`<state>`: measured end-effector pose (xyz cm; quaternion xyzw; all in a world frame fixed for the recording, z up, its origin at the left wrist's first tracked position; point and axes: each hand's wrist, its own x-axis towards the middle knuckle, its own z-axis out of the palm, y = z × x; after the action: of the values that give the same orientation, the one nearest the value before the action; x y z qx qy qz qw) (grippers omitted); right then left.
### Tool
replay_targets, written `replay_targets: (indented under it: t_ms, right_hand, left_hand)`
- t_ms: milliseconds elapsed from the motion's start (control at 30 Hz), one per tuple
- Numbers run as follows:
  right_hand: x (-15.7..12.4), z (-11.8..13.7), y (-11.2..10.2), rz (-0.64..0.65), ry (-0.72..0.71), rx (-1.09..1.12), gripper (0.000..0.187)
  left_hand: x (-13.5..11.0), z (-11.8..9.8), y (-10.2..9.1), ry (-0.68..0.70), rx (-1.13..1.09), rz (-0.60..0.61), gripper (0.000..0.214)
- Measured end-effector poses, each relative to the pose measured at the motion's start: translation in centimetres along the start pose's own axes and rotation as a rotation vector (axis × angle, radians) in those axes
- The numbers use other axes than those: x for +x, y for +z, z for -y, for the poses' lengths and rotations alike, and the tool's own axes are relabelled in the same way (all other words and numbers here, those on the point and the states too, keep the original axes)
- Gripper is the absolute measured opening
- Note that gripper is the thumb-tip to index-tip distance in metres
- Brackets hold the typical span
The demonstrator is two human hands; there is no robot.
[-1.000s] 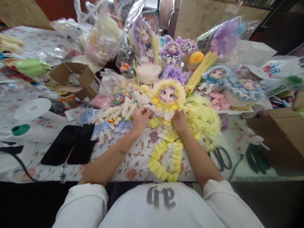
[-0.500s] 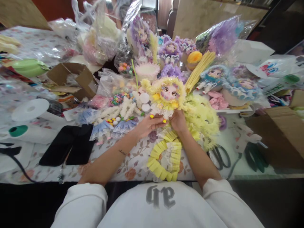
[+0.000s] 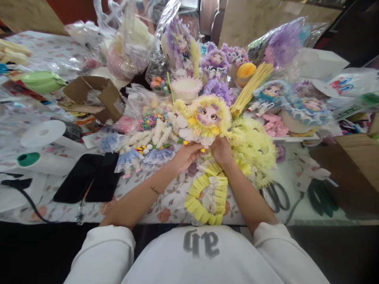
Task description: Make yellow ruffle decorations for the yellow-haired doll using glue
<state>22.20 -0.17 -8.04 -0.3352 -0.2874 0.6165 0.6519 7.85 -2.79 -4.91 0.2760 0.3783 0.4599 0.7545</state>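
Note:
A doll (image 3: 208, 115) with fluffy yellow hair, a yellow collar and white lace faces me at the middle of the table. My left hand (image 3: 188, 156) is closed on its lower left edge, near small yellow feet. On the other side, my right hand (image 3: 221, 151) grips the doll's lower right; its fingertips are hidden behind lace and fluff. A pleated yellow ribbon trim (image 3: 194, 195) with white lace hangs in a loop below the hands. Beside my right hand lies fluffy pale-yellow material (image 3: 251, 144).
Dolls in blue lace skirts (image 3: 128, 159) and two black phones (image 3: 78, 177) lie to the left. Scissors (image 3: 276, 197), a glue gun (image 3: 310, 169) and a cardboard box (image 3: 349, 173) are at the right. Yellow stems (image 3: 251, 88) and bagged dolls (image 3: 177, 43) stand behind.
The view has shifted slightly, so the table's contents sit a little farther right. The doll leans a bit more to the left; both hands keep their hold.

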Motion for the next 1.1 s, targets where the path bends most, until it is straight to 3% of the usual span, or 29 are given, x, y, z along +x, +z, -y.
replay_targets:
  t_ms: [67, 167, 267, 333, 500, 633, 733, 833, 1100]
  right_hand:
    - [0.3, 0.3, -0.2, -0.038, -0.052, 0.029, 0.013]
    - [0.5, 0.5, -0.5, -0.081, -0.072, 0.039, 0.011]
    - [0.2, 0.2, -0.4, -0.055, -0.053, 0.013, 0.012]
    - [0.0, -0.1, -0.2, -0.031, -0.047, -0.012, 0.016]
    - [-0.2, -0.6, 0.0, -0.039, -0.046, -0.063, 0.021]
    - [-0.2, -0.5, 0.0, -0.065, -0.063, -0.081, 0.018]
    - [-0.3, -0.3, 0.2, -0.067, -0.057, -0.089, 0.017]
    - [-0.5, -0.2, 0.5, -0.053, -0.024, -0.068, 0.020]
    - [-0.6, -0.3, 0.7, -0.043, -0.008, -0.022, 0.018]
  left_hand:
    - [0.2, -0.1, -0.4, 0.217, 0.049, -0.136, 0.021]
    - [-0.1, -0.8, -1.0, 0.767, 0.433, -0.340, 0.019]
    - [-0.7, -2.0, -1.3, 1.283, 1.054, -0.237, 0.009]
    - [-0.8, -2.5, -1.4, 1.420, 1.338, -0.107, 0.015]
    - [-0.4, -2.9, -2.0, 1.420, 1.636, -0.069, 0.022]
    - [-0.5, -3.4, -2.2, 1.478, 1.617, -0.006, 0.020]
    - [-0.6, -3.8, -2.1, 1.413, 1.569, 0.001, 0.019]
    - [-0.4, -3.8, -2.2, 1.329, 1.558, -0.041, 0.022]
    - [-0.2, -3.4, -2.3, 1.380, 1.711, -0.102, 0.027]
